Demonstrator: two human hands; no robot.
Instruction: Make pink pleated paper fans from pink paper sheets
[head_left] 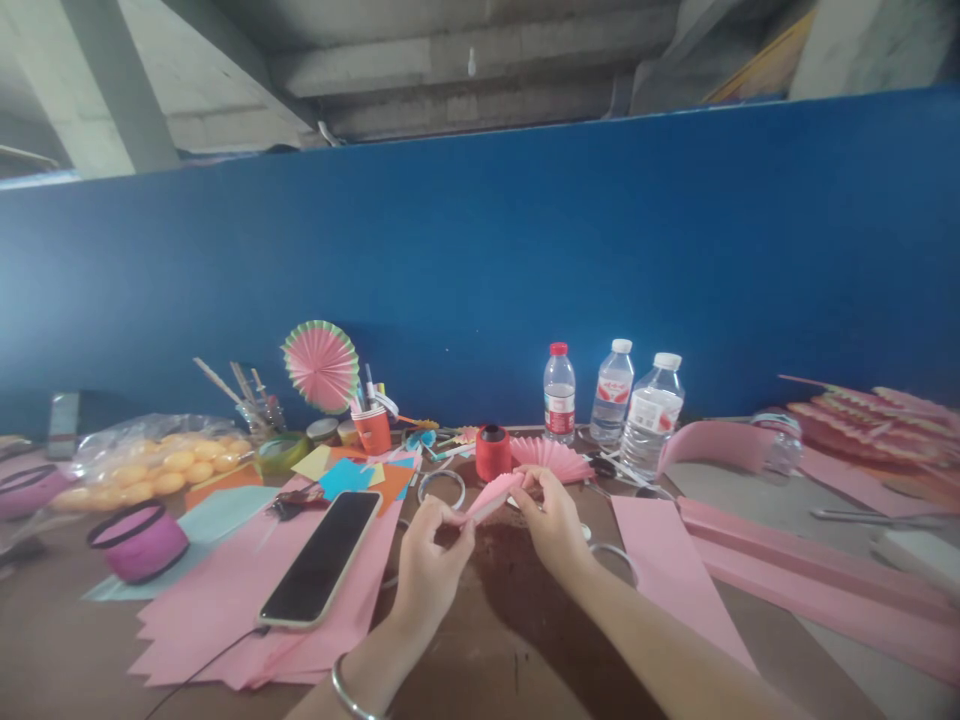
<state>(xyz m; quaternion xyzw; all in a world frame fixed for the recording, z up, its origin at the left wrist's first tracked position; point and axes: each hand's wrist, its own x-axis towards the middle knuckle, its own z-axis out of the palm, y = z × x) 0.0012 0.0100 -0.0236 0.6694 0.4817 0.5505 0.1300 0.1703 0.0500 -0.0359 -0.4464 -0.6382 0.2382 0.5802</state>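
A small strip of pleated pink paper [495,493] is held up over the middle of the table. My left hand [435,560] pinches its left end between thumb and fingers. At the other end, my right hand [551,520] grips it the same way. Just behind my hands stand a red round container with a dark top [493,455] and a spread pink paper fan [555,458]. Left of my left hand, a smartphone [322,560] lies on stacked pink paper sheets [202,620].
Three plastic bottles, among them a red-capped bottle [559,395], stand by the blue partition [480,260]. Pink strips [817,570] lie at right. A bag of yellow balls [172,465], a purple band-like container [139,542] and an orange cup [373,430] with pens are at left.
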